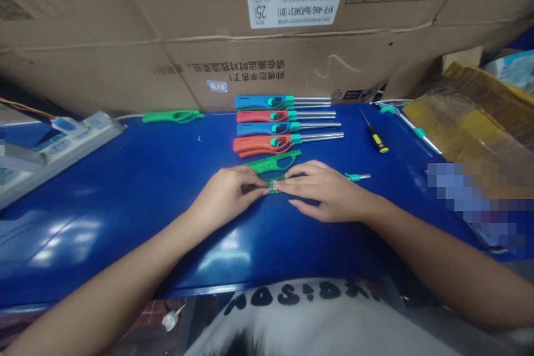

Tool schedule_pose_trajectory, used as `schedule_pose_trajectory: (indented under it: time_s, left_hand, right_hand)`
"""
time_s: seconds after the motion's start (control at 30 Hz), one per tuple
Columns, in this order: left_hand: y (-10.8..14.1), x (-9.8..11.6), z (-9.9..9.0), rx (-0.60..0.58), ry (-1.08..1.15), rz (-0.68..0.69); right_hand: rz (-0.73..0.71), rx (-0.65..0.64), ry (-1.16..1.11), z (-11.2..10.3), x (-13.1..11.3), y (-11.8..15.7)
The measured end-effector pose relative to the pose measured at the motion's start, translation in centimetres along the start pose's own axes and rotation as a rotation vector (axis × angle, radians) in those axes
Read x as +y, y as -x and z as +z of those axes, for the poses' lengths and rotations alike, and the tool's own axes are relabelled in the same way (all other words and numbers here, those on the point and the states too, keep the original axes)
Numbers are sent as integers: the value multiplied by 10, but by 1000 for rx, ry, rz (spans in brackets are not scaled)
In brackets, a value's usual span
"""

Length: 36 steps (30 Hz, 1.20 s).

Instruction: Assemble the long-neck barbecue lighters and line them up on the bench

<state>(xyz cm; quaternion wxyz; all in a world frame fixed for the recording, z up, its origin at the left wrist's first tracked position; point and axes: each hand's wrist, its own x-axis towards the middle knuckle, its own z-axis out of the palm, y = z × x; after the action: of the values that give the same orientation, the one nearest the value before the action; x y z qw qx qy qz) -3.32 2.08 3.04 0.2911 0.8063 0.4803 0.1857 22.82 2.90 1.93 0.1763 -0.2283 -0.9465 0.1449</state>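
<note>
Green plastic shows between the two hands on the blue tabletop (pixel 125 189): a small green piece (pixel 273 187), its long axis seeming to run left to right, with the fingertips of both hands equally near. The left hand (pixel 227 194) pinches its left end, while the right hand (pixel 334 192) touches the other end, thumb spread apart. A green casing half (pixel 263 166) lies just beyond.

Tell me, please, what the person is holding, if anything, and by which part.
A narrow green plastic piece: the left hand pinches its left part between thumb and fingers; the right hand touches its right part, grip unclear.
</note>
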Motion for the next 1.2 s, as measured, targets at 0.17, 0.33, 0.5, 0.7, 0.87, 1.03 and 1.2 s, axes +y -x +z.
schedule_pose_trajectory:
  time_s: [0.17,0.33,0.5,0.7,0.87,1.03,1.2]
  left_hand:
    - [0,-1,0,6,8,-13]
    - [0,-1,-2,10,5,-34]
    - [-1,-4,-3,-7,-25,-37]
    - [-3,-4,-3,-26,-12,-61]
    - [-3,-6,-4,-28,19,-23]
    - [-3,-8,-3,-18,60,-7]
    - [-4,-9,-3,-11,108,-8]
  right_hand:
    - [-28,-116,99,-1,-3,0]
    - [-23,-156,167,4,-17,-1]
    - [-20,-155,262,11,-27,0]
    - [-32,-156,294,10,-25,1]
    - [-25,-119,239,6,-20,-2]
    - [-29,-135,212,6,-21,-1]
    - [-39,-176,298,8,-26,1]
